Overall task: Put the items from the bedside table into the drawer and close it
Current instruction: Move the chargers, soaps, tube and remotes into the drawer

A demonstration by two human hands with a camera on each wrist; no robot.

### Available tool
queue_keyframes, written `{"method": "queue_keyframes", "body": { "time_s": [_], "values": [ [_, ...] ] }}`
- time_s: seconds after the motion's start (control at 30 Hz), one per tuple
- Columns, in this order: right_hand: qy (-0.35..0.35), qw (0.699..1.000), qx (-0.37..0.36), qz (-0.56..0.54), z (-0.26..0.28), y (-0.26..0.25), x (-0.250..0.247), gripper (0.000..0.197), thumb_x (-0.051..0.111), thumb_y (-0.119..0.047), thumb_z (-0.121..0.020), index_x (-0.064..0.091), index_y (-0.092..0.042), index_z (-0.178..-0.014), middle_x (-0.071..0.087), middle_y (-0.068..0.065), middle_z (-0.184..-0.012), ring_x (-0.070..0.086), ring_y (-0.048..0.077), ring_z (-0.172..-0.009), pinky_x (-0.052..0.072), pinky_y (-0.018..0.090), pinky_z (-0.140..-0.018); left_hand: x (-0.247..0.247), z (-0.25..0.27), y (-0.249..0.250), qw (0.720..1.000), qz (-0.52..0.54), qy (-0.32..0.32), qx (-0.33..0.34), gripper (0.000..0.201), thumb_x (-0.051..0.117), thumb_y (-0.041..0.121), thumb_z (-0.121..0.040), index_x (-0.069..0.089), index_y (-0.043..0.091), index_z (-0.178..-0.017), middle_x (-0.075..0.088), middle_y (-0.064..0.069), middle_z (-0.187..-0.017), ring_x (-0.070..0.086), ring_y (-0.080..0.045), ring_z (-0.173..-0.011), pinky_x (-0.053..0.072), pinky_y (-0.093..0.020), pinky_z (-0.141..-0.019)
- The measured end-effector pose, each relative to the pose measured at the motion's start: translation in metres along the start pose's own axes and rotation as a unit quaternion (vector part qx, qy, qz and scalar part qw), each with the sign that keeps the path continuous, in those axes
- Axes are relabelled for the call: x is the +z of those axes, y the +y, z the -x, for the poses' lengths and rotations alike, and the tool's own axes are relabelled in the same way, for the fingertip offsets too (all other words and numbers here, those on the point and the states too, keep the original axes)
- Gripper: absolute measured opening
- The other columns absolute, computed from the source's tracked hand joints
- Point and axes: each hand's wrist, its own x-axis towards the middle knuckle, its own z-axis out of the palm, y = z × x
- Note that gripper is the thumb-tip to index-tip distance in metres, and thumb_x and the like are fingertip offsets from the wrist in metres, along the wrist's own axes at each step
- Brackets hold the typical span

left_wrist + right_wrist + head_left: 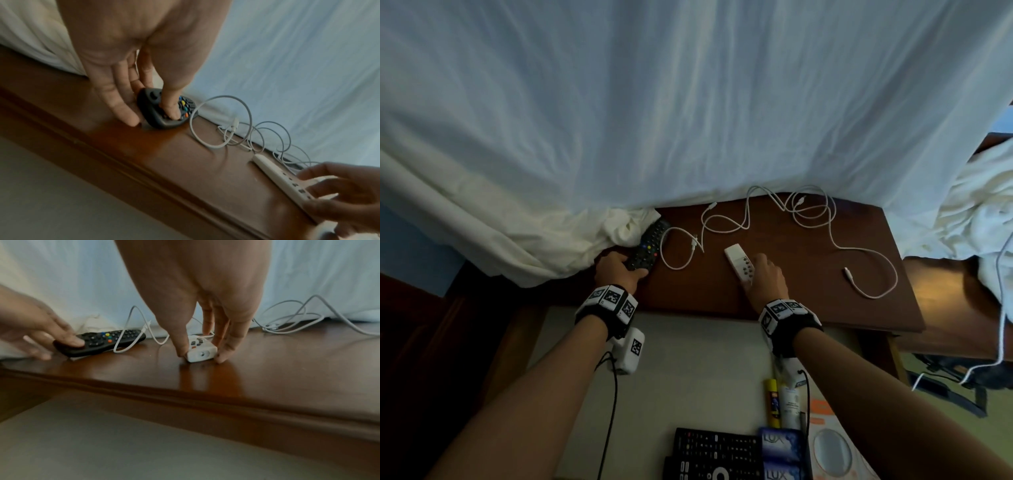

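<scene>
A black remote [650, 243] with coloured buttons lies at the left back of the brown bedside table [808, 301], its far end under the white sheet. My left hand [621, 270] grips its near end, with the thumb [170, 110] on the buttons and the fingers [123, 110] along its left side. A small white remote [738, 263] lies mid-table. My right hand [762, 277] pinches its near end between thumb [180, 352] and fingers [224, 356]. Both remotes rest on the wood. Below the tabletop the drawer [688, 359] stands open.
Two white cables [815, 219] lie looped across the back and right of the table. The drawer holds black remotes [715, 452], LUX boxes [780, 445], tubes [774, 397] and a round mirror [830, 448]. The bed's white sheet [688, 102] hangs against the table's far edge.
</scene>
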Motion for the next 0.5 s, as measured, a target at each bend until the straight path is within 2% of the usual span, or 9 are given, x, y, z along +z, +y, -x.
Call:
{"method": "queue_keyframes", "body": {
  "time_s": [0.1, 0.13, 0.23, 0.3, 0.37, 0.43, 0.5],
  "values": [
    [-0.01, 1.0, 0.022, -0.004, 0.0, 0.009, -0.004, 0.055, 0.075, -0.025, -0.079, 0.05, -0.006, -0.125, 0.053, 0.017, -0.125, 0.051, 0.035, -0.116, 0.044, 0.041, -0.092, -0.004, 0.012, 0.0, 0.992, 0.122, 0.003, -0.039, 0.052, 0.084, 0.014, -0.073, 0.058, 0.006, -0.117, 0.064, -0.015, -0.112, 0.068, -0.029, -0.079, 0.06, -0.039, -0.054],
    [-0.016, 0.999, 0.027, 0.003, 0.0, 0.011, -0.005, 0.054, 0.076, -0.028, -0.079, 0.054, -0.006, -0.123, 0.052, 0.016, -0.124, 0.051, 0.034, -0.114, 0.044, 0.04, -0.092, -0.006, 0.017, -0.001, 0.987, 0.154, 0.011, -0.041, 0.049, 0.082, 0.011, -0.075, 0.058, 0.006, -0.117, 0.064, -0.016, -0.113, 0.067, -0.026, -0.075, 0.059, -0.037, -0.051],
    [-0.021, 0.999, 0.033, -0.007, 0.005, 0.019, -0.007, 0.047, 0.077, -0.03, -0.078, 0.061, -0.007, -0.115, 0.054, 0.014, -0.12, 0.055, 0.032, -0.108, 0.046, 0.038, -0.086, -0.015, 0.032, -0.002, 0.969, 0.239, 0.058, -0.024, 0.042, 0.078, 0.007, -0.078, 0.06, 0.007, -0.116, 0.065, -0.016, -0.114, 0.064, -0.018, -0.066, 0.061, -0.039, -0.06],
    [-0.015, 0.999, 0.03, -0.035, 0.009, 0.024, -0.008, 0.041, 0.077, -0.027, -0.079, 0.063, -0.007, -0.112, 0.06, 0.014, -0.115, 0.058, 0.031, -0.104, 0.047, 0.035, -0.08, -0.024, 0.044, 0.0, 0.948, 0.306, 0.085, -0.004, 0.039, 0.075, 0.002, -0.08, 0.059, 0.006, -0.116, 0.063, -0.016, -0.116, 0.065, -0.022, -0.077, 0.06, -0.032, -0.056],
    [0.0, 0.996, 0.028, -0.084, 0.014, 0.028, -0.008, 0.033, 0.073, -0.024, -0.082, 0.065, -0.01, -0.112, 0.065, 0.012, -0.11, 0.061, 0.03, -0.101, 0.049, 0.034, -0.079, -0.036, 0.054, 0.005, 0.92, 0.375, 0.11, 0.023, 0.037, 0.073, -0.001, -0.081, 0.058, 0.005, -0.114, 0.061, -0.017, -0.115, 0.066, -0.027, -0.088, 0.06, -0.025, -0.056],
    [0.021, 0.991, 0.02, -0.129, 0.02, 0.034, -0.009, 0.028, 0.069, -0.023, -0.084, 0.067, -0.013, -0.111, 0.069, 0.01, -0.105, 0.062, 0.029, -0.1, 0.052, 0.036, -0.081, -0.051, 0.066, 0.01, 0.898, 0.415, 0.135, 0.06, 0.035, 0.074, 0.001, -0.079, 0.061, 0.008, -0.111, 0.063, -0.016, -0.112, 0.068, -0.028, -0.094, 0.062, -0.03, -0.067],
    [0.038, 0.984, 0.012, -0.176, 0.026, 0.039, -0.011, 0.025, 0.067, -0.019, -0.085, 0.068, -0.012, -0.109, 0.07, 0.01, -0.101, 0.066, 0.027, -0.091, 0.056, 0.038, -0.078, -0.066, 0.08, 0.018, 0.874, 0.455, 0.139, 0.096, 0.032, 0.074, 0.003, -0.08, 0.063, 0.012, -0.108, 0.063, -0.012, -0.112, 0.067, -0.023, -0.098, 0.06, -0.035, -0.077]
  ]
}}
